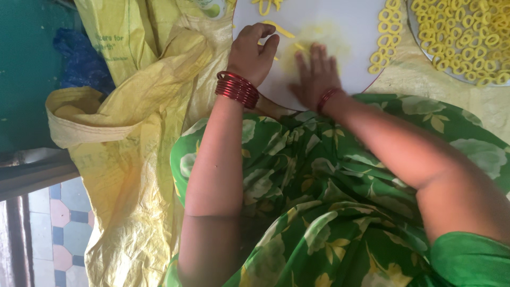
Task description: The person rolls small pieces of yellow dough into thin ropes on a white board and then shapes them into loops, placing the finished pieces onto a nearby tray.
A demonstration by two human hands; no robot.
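Observation:
My right hand (316,74) lies flat, fingers together, palm down on a white round board (340,21) smeared with yellow. Under its fingertips a thin yellow dough strip (300,47) shows. My left hand (252,50) rests curled on the board beside it, fingers bent near another yellow strip (279,29); whether it pinches the strip is hidden. Red bangles (237,89) ring the left wrist, and a red bangle (328,98) the right.
Several yellow dough rings (383,37) lie along the board's right edge. A plate (419,40) at top right holds many more rings. Yellow woven sacks (133,79) cover the floor at left. Tiled floor (61,234) shows bottom left. Green floral cloth (319,186) covers my lap.

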